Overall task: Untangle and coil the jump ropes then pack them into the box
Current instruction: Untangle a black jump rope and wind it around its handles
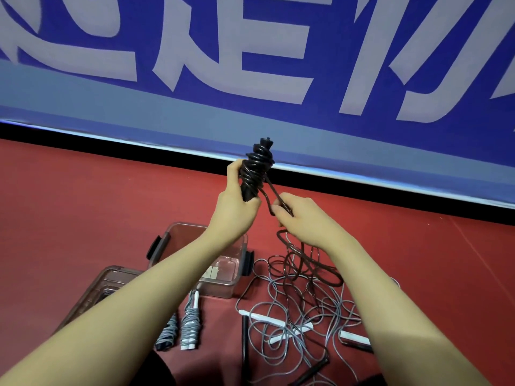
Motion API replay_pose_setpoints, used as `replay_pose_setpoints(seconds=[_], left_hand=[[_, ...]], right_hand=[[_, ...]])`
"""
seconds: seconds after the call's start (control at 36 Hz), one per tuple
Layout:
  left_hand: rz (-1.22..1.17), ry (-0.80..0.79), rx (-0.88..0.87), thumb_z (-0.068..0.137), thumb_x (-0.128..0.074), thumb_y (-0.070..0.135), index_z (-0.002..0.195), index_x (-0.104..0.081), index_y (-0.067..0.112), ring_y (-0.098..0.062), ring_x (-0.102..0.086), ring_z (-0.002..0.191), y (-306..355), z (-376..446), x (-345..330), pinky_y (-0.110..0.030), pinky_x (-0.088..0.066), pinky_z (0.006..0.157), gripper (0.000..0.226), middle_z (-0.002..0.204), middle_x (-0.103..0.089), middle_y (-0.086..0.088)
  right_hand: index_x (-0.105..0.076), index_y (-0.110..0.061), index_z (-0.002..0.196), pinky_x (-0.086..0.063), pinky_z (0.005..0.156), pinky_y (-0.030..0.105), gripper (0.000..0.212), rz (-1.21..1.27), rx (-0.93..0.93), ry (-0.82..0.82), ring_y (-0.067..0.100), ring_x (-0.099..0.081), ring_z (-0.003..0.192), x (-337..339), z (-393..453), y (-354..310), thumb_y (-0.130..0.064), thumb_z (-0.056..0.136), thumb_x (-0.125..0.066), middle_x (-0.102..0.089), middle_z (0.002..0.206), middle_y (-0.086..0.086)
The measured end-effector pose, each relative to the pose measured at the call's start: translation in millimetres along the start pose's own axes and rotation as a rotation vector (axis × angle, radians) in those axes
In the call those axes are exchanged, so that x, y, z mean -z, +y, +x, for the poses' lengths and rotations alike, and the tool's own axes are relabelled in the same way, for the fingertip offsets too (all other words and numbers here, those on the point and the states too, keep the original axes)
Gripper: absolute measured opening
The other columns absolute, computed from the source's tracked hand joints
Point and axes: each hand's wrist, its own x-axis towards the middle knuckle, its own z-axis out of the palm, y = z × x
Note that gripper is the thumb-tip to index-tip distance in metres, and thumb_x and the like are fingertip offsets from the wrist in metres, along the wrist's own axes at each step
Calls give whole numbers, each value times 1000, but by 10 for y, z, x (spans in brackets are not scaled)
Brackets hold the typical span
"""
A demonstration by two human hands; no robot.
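My left hand [237, 201] grips the black handles of a jump rope upright, with black cord wound around them into a coil [256, 168]. My right hand [301, 215] pinches the loose black cord just right of the coil. That cord hangs down to a tangled heap of black and grey ropes [301, 302] on the red floor. A clear plastic box [223, 277] stands open below my left forearm. Two wound grey ropes [189, 324] lie in front of it.
The box's lid [92, 293] lies flat at the left of the box. White and black handles [276, 323] stick out of the tangle. A blue banner with large white characters [250, 65] stands along the far edge of the red floor.
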Motion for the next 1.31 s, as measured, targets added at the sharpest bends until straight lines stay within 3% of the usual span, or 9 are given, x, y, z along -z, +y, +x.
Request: replay_pose_setpoints(seconds=[0.19,0.36,0.67,0.81,0.97,1.08,1.17,1.25,1.31], left_hand=[[130,22,83,83,-46,-1,130,-27,24,-22,-49,55,-88,65,-8,-26,-36,50,56,66,-52,-3],[329,14,51,82,-44,0,133,-27,22,-38,-56,70,-163,68,-27,-35,-40,61,58,79,-60,-12],[912,-126,166,88,-47,10,121,-39,9,-35,-52,78,-258,102,20,-36,-37,64,34,91,-56,-14],[1138,-245,29,89,-47,13,118,-51,11,-36,-60,96,-245,126,27,-33,-37,68,29,108,-61,-13],[1312,-404,-295,95,-45,22,113,-53,16,-32,-62,96,-250,80,29,-30,-34,66,20,105,-64,-8],[1306,-380,-412,95,-47,32,106,-59,17,-29,-60,98,-235,87,29,-29,-33,68,23,105,-61,-4],[1326,-341,-370,94,-49,42,112,-57,21,-28,-57,100,-176,112,57,-28,-29,61,29,108,-51,-2],[1257,-311,-418,88,-61,37,103,-59,16,-29,-61,87,-198,126,48,-27,-30,54,26,97,-53,-3],[1189,-314,-573,62,-86,24,75,-63,12,-28,-57,55,-221,117,63,-22,-25,45,29,71,-55,-4]], right_hand=[[-56,-19,84,-43,61,27,18,48,-26,-232,8,-51,50,-17,-36,-117,-35,93,-56,-63,65,3],[-60,-9,89,-46,63,27,17,53,-36,-301,16,-55,54,-16,-64,-186,-26,90,-63,-63,63,5],[-58,-19,107,-23,71,32,19,-671,351,138,29,-59,98,-73,-131,-342,-20,96,-43,-67,98,3],[-63,-14,73,-26,59,29,14,-644,379,403,27,-59,59,-8,-73,-257,-3,65,-66,-63,64,3],[-48,-17,112,-34,80,34,20,-629,296,232,28,-55,93,-13,-105,-233,-14,94,-40,-65,98,2],[-48,-19,116,-23,69,30,24,-524,230,238,28,-55,94,16,-112,-184,-16,94,-41,-66,99,3],[-52,-23,110,-37,72,32,21,-344,172,240,27,-58,95,5,-107,-144,-16,92,-44,-69,94,0],[-54,-26,106,-44,77,34,20,-310,148,229,25,-58,94,38,-105,-121,-16,91,-45,-69,91,-2],[-55,-27,106,-43,77,33,19,-340,157,252,24,-58,94,78,-110,-89,-17,91,-46,-70,90,-2]])
